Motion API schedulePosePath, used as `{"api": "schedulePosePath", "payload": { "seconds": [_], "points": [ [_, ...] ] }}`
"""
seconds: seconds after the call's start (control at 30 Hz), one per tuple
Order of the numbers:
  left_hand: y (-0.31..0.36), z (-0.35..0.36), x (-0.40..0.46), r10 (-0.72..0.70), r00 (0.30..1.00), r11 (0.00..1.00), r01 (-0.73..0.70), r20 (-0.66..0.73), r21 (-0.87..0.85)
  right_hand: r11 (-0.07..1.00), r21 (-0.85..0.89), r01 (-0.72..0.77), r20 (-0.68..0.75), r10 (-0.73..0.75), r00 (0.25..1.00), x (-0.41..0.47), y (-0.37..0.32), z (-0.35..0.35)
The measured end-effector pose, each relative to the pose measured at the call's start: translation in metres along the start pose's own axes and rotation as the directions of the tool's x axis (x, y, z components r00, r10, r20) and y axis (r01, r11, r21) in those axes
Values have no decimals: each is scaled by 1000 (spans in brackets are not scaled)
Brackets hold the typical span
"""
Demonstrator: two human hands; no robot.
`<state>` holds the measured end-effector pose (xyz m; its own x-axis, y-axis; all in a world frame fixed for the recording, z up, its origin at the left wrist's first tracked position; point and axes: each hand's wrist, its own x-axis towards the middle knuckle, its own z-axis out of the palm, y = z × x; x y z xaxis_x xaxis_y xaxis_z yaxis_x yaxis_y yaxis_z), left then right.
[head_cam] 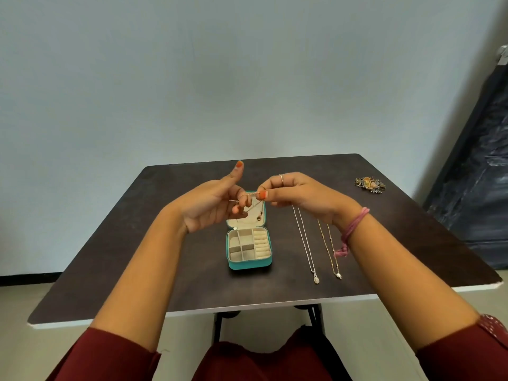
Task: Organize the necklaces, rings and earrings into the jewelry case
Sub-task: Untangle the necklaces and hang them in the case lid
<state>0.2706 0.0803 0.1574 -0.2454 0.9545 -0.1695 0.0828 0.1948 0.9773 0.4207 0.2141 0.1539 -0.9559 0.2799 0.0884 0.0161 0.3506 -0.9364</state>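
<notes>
No readable writing anywhere. Both hands raised over the open teal jewelry case (248, 250) mid-worktop (123, 243): left hand (213, 206) thumb up, fingers curled on a thin gold chain (251, 206); right hand (297, 195) pinches the chain's other end. Silver necklace (305, 243) and gold necklace (330, 246) lie right of the case; jewelry pile (369, 184) far right.

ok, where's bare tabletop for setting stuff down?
Free: left of the jewelry case out to the table edge, and the near strip in front. Crowded: right of the case, two necklaces; far right corner, the earring and ring pile.
</notes>
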Motion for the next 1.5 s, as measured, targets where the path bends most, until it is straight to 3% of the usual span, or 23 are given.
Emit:
{"api": "schedulePosePath", "payload": {
  "seconds": [0.1, 0.17, 0.23, 0.33, 0.53, 0.9, 1.13, 1.5],
  "points": [
    [-11, 3, 2, 107, 993, 967, -115, -49, -226, 960, 276, -39, -15, 45, 999, 1, 10, 6],
    [-15, 4, 3, 138, 985, 880, -172, -108, -443, 912, 408, -48, -50, 75, 996, 1, 14, 10],
    [-16, 8, 5, 150, 980, 766, -198, -130, -612, 894, 445, -60, -74, 104, 992, 1, 16, 15],
    [-16, 15, 6, 200, 971, 690, -237, -134, -684, 904, 422, -73, -88, 121, 989, 2, 17, 23],
    [-17, 17, 3, 249, 952, 693, -303, -177, -654, 927, 370, -54, -154, 118, 981, 1, 14, 23],
    [-11, 8, 2, 327, 939, 876, -344, -110, -338, 983, 137, 124, -282, -81, 956, -3, -12, 12],
    [-7, 5, 3, 321, 930, 820, -368, -179, -439, 986, -45, 160, -157, -165, 974, 1, -19, 11],
    [-6, 1, 4, 312, 934, 834, -357, -174, -421, 973, -94, 213, -301, -232, 925, 12, -16, 22]
  ]
}}
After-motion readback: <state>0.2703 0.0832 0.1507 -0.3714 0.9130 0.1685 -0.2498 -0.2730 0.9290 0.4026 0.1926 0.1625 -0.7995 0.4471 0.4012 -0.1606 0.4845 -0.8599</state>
